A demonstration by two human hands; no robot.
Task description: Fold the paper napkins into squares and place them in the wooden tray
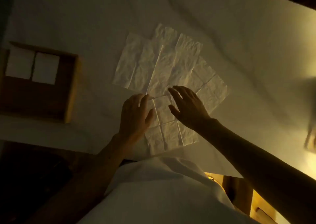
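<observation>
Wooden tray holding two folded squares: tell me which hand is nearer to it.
Left. The left hand rests on the left side of the white creased paper napkin, toward the brown wooden tray; the right hand is farther right, over the same napkin.

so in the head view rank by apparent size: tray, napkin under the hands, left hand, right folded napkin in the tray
1. tray
2. napkin under the hands
3. left hand
4. right folded napkin
The hand is nearer the camera, so 3 over 4 is unsure.
</observation>
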